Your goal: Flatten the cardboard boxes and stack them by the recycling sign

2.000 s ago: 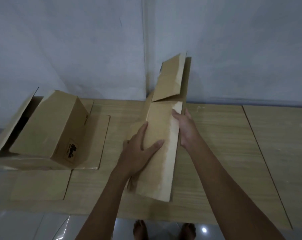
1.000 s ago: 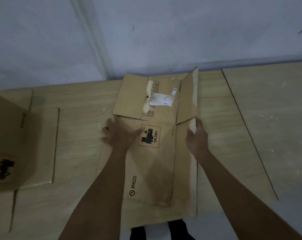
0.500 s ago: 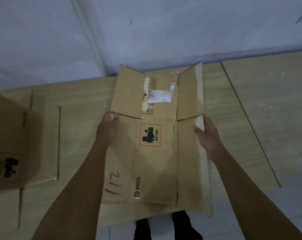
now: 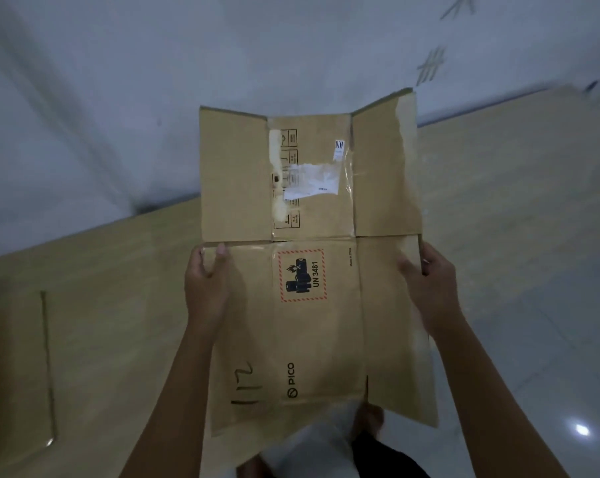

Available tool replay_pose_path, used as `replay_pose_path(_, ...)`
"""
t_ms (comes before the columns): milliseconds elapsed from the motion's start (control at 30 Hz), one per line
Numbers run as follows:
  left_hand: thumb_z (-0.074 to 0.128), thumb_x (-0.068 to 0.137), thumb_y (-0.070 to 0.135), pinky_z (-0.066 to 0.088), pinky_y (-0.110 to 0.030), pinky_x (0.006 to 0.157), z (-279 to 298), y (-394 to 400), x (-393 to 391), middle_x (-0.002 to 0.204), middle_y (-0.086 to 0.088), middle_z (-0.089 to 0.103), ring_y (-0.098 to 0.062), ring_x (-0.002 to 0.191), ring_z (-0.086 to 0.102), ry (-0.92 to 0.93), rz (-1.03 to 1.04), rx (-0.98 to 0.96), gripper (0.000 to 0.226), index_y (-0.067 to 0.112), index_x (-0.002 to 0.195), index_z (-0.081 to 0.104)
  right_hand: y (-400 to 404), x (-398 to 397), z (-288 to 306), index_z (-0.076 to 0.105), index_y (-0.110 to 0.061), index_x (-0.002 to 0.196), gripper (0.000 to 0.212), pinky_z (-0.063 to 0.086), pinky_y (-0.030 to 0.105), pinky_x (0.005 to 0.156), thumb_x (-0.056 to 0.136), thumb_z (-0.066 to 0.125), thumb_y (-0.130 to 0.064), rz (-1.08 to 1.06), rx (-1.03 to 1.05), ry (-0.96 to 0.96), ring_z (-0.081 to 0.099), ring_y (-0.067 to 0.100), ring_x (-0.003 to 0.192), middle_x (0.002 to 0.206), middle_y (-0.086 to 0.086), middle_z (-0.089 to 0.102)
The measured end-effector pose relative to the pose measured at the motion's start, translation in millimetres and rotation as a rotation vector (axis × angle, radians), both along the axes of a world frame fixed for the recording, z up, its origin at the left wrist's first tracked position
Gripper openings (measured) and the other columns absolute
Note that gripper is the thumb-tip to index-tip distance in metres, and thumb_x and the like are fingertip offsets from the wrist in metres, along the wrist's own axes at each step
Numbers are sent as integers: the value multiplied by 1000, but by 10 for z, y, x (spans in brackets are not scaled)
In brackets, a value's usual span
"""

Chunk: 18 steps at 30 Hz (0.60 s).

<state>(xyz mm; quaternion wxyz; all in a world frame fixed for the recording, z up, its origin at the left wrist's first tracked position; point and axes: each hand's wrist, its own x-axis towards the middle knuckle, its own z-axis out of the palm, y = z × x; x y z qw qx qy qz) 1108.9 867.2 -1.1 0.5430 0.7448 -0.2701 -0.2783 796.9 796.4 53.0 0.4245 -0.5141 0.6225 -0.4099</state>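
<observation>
Both hands are gripping the flattened box [image 4: 312, 270], lifted above the floor: left hand [image 4: 207, 288] pinching one edge, right hand [image 4: 429, 288] the other; loose flaps could be springing open, slipping my grip.

A pale grey-white wall [image 4: 291, 56] fills the space above and beyond the grip, with faint tally-like marks [image 4: 431, 65] up to the right. Light wood-grain boards [image 4: 119, 305] lie left of and behind the grip. Right of and below it, glossy pale floor tiles [image 4: 532, 339] show a small bright light reflection [image 4: 582, 430].
</observation>
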Motion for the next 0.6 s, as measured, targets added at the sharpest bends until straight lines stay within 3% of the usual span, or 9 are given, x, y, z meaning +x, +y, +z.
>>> replay_pose_path(67, 57, 99, 48, 51, -29, 77, 161, -280, -356, 98, 12, 70, -4, 88, 66, -38, -43, -25, 18, 32, 104, 63, -137, -319, 110, 69, -24, 81, 12, 53, 32, 61, 89, 68, -15, -69, -51, -13, 62, 16, 69, 81, 7, 72)
replay_pose_path(133, 56, 100, 47, 50, -24, 73, 338, -602, -740, 95, 14, 69, 0, 85, 64, -83, -86, -62, 15, 35, 103, 62, -364, -707, 181, 69, -28, 80, 17, 54, 30, 61, 90, 67, -15, -101, -76, -47, 64, 12, 67, 77, -2, 72)
replay_pose_path(200, 56, 101, 44, 45, -17, 69, 471, -920, -1117, 96, 18, 68, 10, 82, 60, -114, -122, -89, 14, 33, 107, 63, -615, -1124, 209, 70, -32, 84, 20, 58, 33, 66, 91, 67, -14, -118, -86, -74, 68, 13, 72, 82, -4, 74)
replay_pose_path(300, 56, 102, 41, 45, -17, 70, 577, -1453, -1803, 98, 18, 68, 10, 84, 60, -131, -160, -105, 16, 30, 111, 64, -1040, -1865, 261, 70, -35, 88, 20, 59, 30, 70, 91, 68, -15, -146, -95, -114, 70, 12, 76, 88, -4, 75)
replay_pose_path(433, 55, 102, 40, 47, -25, 74, 582, -2086, -2726, 100, 16, 69, -3, 93, 65, -123, -217, -105, 19, 28, 113, 65, -1504, -2796, 245, 71, -26, 101, 13, 57, 31, 70, 92, 67, -18, -217, -96, -63, 70, 12, 80, 90, -7, 74)
replay_pose_path(533, 52, 103, 39, 51, -37, 83, 543, -2496, -3314, 100, 9, 69, -16, 96, 66, -64, -253, -83, 19, 28, 114, 64, -1829, -3358, 234, 70, -22, 110, 19, 53, 27, 67, 93, 65, -17, -256, -88, -31, 68, 2, 75, 89, -12, 72)
replay_pose_path(600, 48, 105, 36, 50, -38, 86, 538, -2772, -3696, 104, 9, 67, -16, 98, 63, -54, -293, -74, 23, 26, 122, 61, -2056, -3688, 220, 69, -24, 112, 21, 55, 29, 71, 93, 64, -16, -271, -97, -25, 69, 4, 79, 91, -13, 72)
